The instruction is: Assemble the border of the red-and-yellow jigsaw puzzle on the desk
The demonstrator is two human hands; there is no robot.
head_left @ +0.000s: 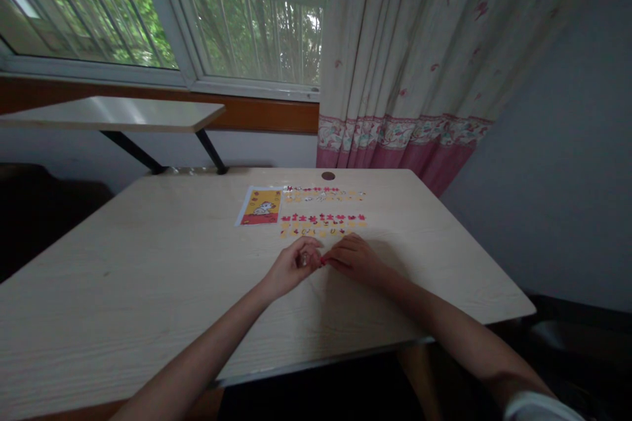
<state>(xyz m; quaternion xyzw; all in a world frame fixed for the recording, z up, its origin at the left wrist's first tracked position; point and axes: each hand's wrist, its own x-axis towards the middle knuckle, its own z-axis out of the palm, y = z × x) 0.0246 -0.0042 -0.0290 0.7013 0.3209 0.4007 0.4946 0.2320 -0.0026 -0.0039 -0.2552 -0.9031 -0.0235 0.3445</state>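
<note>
My left hand (292, 268) and my right hand (358, 258) meet just above the table, in front of the rows of puzzle pieces. Between their fingertips is a small red puzzle piece (323, 261), pinched from both sides and mostly covered. The left fingers are curled, and the palm is partly hidden. Beyond the hands lie rows of loose red puzzle pieces (323, 218) and yellow puzzle pieces (323, 225), with more rows farther back. To their left is a printed picture (261, 208) of a white cartoon animal on yellow and red.
The pale wooden table (148, 263) has a round dark cable-hole cover (328, 175) near its back edge. A raised shelf (113, 112) on black legs stands at the back left. A floral curtain (395, 66) hangs by the barred window (251, 13).
</note>
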